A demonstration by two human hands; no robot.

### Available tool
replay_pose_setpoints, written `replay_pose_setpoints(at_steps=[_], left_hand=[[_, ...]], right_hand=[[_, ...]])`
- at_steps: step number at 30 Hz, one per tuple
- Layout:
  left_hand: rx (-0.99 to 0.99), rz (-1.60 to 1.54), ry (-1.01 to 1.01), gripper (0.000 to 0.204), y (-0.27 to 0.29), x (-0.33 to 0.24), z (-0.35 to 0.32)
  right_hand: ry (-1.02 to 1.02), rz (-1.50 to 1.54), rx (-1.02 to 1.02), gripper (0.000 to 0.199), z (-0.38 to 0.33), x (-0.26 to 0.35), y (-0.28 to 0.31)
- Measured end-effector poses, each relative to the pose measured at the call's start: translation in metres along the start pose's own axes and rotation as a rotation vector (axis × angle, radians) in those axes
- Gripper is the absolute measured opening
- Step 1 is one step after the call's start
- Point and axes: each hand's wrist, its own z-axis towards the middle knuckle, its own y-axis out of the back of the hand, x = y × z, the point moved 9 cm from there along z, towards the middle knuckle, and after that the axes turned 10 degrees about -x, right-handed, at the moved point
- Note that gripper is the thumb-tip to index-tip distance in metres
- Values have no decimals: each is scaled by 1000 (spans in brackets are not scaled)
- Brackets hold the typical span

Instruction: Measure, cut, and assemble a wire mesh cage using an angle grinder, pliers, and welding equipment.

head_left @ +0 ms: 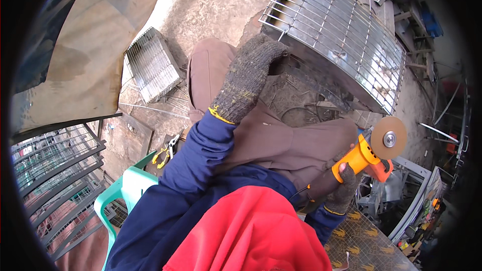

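Head view showed the gloved right hand gripping an orange angle grinder, disc up, while the gloved left hand curled at the wire rack, nearer.

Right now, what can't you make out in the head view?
- Left hand: the grey knit glove hides whether its fingertips grip the shiny wire-grid metal box.
- Orange angle grinder: rear body covered by right hand.
- Bottom edge: red cloth hides the lap.
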Motion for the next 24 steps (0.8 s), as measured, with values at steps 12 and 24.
replay_pose_setpoints(at_steps=[12,24], left_hand=[[38,24,-167,24,14,0,6],[132,70,-297,33,22,1,8]], right_hand=[[248,-611,142,54,61,97,-38],[261,-806,342,44,86,146,-158]])
